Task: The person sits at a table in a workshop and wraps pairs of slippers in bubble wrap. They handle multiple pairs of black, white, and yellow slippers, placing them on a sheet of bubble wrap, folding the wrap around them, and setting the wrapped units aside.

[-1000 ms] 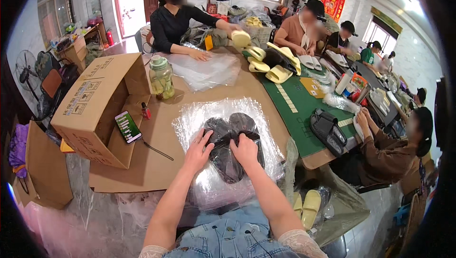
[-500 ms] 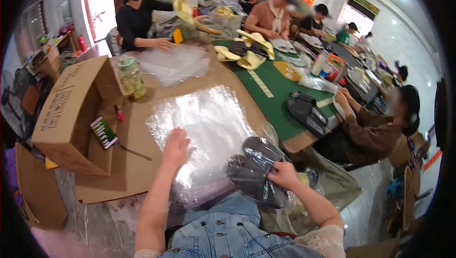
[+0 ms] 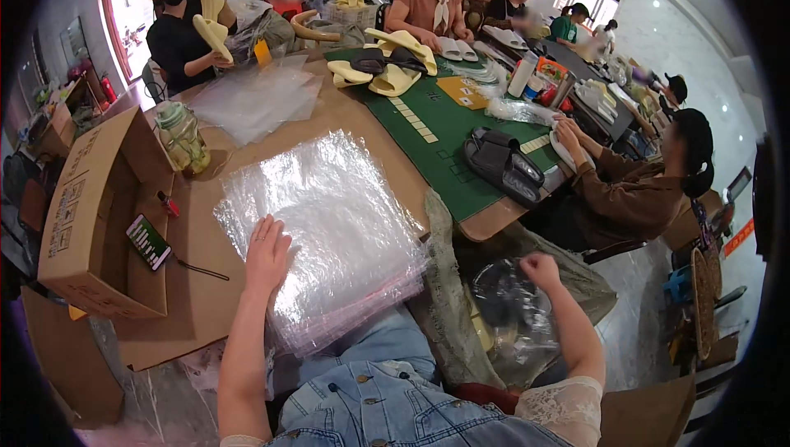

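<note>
My left hand (image 3: 267, 254) lies flat, fingers out, on a stack of clear plastic bags (image 3: 329, 192) at the table's near edge. To the right, my right hand (image 3: 540, 271) is closed above an open grey-green woven sack (image 3: 443, 282). Just below and left of that hand, dark slippers (image 3: 498, 292) in clear plastic rest in the sack's mouth. Whether my fingers pinch the plastic's edge cannot be made out. Pale yellow pieces show deeper in the sack.
A cardboard box (image 3: 99, 216) with a phone (image 3: 149, 241) at its opening stands left, near a glass jar (image 3: 183, 138). On the green mat (image 3: 415, 126) are black slippers (image 3: 504, 165) and yellow slippers (image 3: 395, 76). A co-worker (image 3: 185, 35) holds yellow slippers; another (image 3: 634, 175) sits right.
My right hand has moved right and away from the stack, and the wrapped dark slippers have gone into the sack. My left hand stays on the bags. The far-left co-worker now holds two yellow slippers.
</note>
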`<state>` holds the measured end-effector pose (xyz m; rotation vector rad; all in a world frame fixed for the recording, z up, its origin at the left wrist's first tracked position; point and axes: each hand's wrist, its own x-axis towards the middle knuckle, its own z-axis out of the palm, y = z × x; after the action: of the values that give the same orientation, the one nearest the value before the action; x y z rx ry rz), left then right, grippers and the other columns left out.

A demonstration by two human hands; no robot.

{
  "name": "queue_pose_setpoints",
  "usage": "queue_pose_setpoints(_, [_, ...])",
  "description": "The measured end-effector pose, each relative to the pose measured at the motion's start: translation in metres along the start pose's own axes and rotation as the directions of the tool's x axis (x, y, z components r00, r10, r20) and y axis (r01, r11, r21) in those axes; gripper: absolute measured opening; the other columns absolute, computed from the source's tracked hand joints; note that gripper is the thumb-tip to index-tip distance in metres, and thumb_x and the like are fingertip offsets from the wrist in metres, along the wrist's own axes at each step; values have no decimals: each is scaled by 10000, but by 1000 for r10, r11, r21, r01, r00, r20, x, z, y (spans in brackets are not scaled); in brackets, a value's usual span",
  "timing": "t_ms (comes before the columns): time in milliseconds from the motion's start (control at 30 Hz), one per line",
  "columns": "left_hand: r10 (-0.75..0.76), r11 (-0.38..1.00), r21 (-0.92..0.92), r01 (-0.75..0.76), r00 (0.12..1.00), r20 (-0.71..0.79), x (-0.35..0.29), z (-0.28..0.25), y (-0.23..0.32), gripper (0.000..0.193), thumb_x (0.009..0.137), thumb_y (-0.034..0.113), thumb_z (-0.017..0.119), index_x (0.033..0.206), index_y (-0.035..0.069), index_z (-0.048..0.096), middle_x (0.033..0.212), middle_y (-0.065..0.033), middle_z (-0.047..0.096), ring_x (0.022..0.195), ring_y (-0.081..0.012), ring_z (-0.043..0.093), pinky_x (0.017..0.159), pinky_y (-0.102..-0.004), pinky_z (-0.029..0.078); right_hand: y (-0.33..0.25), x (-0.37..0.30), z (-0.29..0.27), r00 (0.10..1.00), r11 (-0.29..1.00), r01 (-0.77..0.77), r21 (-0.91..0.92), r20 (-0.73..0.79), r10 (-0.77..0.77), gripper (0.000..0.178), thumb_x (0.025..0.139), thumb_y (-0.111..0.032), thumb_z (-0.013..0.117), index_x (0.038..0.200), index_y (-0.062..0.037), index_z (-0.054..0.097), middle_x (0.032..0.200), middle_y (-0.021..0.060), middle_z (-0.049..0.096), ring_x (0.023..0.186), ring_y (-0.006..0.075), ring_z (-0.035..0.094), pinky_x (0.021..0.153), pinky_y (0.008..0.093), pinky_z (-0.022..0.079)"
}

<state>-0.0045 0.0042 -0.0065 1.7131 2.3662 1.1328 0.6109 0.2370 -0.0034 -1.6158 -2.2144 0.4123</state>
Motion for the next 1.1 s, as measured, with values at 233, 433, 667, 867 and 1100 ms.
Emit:
queue_pose_setpoints(233, [-20, 1000, -9, 20, 1000, -7, 1, -1, 0, 418, 979, 255, 619, 1283, -31, 637, 1467, -268, 520, 1410, -438, 425, 1178, -473, 335, -62, 134, 0, 819, 973, 216, -80, -528, -225, 161, 899, -149, 695, 1037, -68, 675, 933, 106, 654, 900, 302, 645, 797, 409, 513])
queue_pose_setpoints(433, [-9, 1000, -8, 8, 1000, -30, -1, 0, 1, 435, 949, 275, 645, 1274, -15, 649, 1449, -266, 538, 1400, -437, 439, 1175, -475, 335, -46, 248, 26, 959, 981, -101, -163, -280, 53, 691, 850, -240, 736, 1458, -41, 476, 1408, 203, 562, 1330, 376, 507, 1117, 466, 418])
queue_pose_setpoints(667, [6, 1000, -15, -7, 1000, -19, 2, 2, 3, 457, 946, 308, 652, 1279, -5, 643, 1439, -272, 538, 1387, -440, 446, 1177, -488, 339, -36, 282, 40, 983, 996, -84, -40, -167, 76, 773, 822, -262, 733, 1513, -56, 453, 1321, 201, 643, 1220, 393, 602, 1056, 477, 471])
queue_pose_setpoints(867, [69, 996, 54, -67, 997, -40, -5, -6, 5, 478, 936, 350, 663, 1257, -3, 642, 1419, -269, 550, 1370, -443, 455, 1167, -494, 351, -84, 217, 74, 971, 997, 76, -32, -223, -81, 360, 866, -312, 707, 1045, -1, 684, 1061, 253, 680, 1034, 461, 627, 861, 535, 499])
queue_pose_setpoints(1100, [326, 918, 97, -384, 872, 366, -17, -18, 65, 643, 921, 533, 656, 1433, 160, 546, 1545, -197, 444, 1465, -433, 342, 1198, -505, 304, -133, 112, 60, 955, 996, 67, 58, -292, -47, 360, 871, -264, 697, 795, 11, 476, 714, 231, 514, 721, 476, 536, 653, 513, 420])
